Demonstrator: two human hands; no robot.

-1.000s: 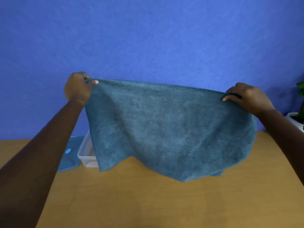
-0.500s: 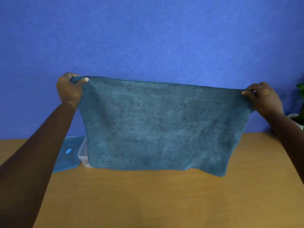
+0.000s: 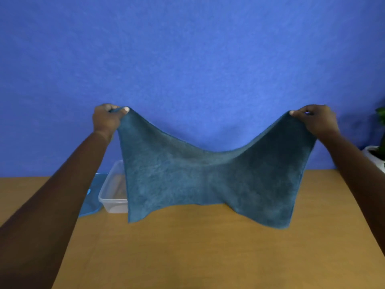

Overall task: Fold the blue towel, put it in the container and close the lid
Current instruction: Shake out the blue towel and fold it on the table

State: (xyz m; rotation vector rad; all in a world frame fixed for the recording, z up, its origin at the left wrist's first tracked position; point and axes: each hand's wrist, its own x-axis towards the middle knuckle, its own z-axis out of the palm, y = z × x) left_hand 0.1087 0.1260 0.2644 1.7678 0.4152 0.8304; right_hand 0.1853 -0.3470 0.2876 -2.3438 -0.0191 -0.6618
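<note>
A clear plastic container (image 3: 113, 189) sits on the wooden table (image 3: 187, 247) toward the back left, close to the blue wall (image 3: 187, 49); the part of its inside that shows looks empty, though the rest is hidden behind the hanging cloth. Its blue lid (image 3: 91, 197) lies flat on the table just beside it on the left, touching or nearly touching the container's wall, and is partly covered by the left forearm. The blue towel (image 3: 208, 182) is held up in the air above the table, between the camera and the container, so it blocks most of the box from sight. The left hand (image 3: 107, 119) pinches the towel's upper left corner, thumb on the near side, and the right hand (image 3: 316, 118) pinches the upper right corner the same way (both are closed on the cloth). The top edge sags in a deep curve between the two hands, and the lower corners hang down, the bottom edge near the tabletop; whether it touches cannot be told. At the far right edge stands a white pot (image 3: 375, 157) with a green plant (image 3: 381, 115), well apart from the container.
</note>
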